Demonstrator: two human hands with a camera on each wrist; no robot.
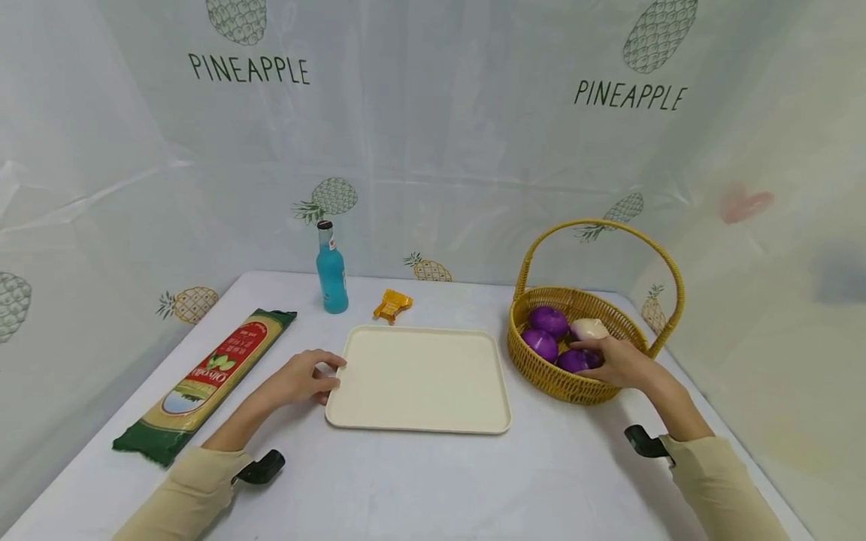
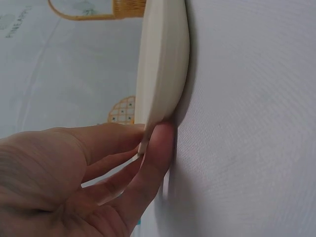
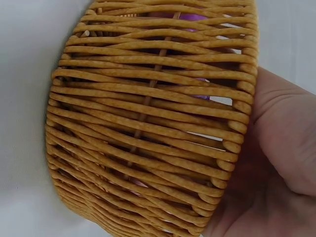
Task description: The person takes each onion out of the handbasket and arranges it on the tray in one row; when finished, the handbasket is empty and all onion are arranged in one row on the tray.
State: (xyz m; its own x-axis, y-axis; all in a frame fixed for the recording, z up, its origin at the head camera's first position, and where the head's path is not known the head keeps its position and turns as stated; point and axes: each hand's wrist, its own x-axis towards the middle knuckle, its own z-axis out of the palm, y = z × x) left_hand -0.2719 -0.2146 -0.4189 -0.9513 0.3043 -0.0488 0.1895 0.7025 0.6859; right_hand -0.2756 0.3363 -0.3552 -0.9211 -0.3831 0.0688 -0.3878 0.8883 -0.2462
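- Tray [image 1: 419,379]: you are pinching its left edge with your left hand [image 1: 307,379], the thumb bearing on the rim and fingers reaching beneath; the tray is extending rightward from this grip and appearing to rest on the table [image 1: 406,488].
- Purple onions [image 1: 540,344]: at least three are lying inside the wicker basket [image 1: 534,368], below and just left of your right hand [image 1: 619,361].
- Right-hand grip: you are reaching over the basket's near rim, fingers spreading about the nearest onion [image 1: 572,361] and just beside the pale bulb [image 1: 588,328]. Whether you are grasping either, you cannot tell; the basket wall is hiding the fingertips in the right wrist view.
- Done: you are holding the tray, and your right hand is positioned among the basket's contents.
- Outstanding: no onion is resting on the tray or showing clear of the basket, so the work is appearing to be at an early stage, with any lifting-out not yet occurring.
- Untouched: the blue bottle [image 1: 331,278] is standing beyond your left-hand grip; the packet [image 1: 206,387] is lying left of it.
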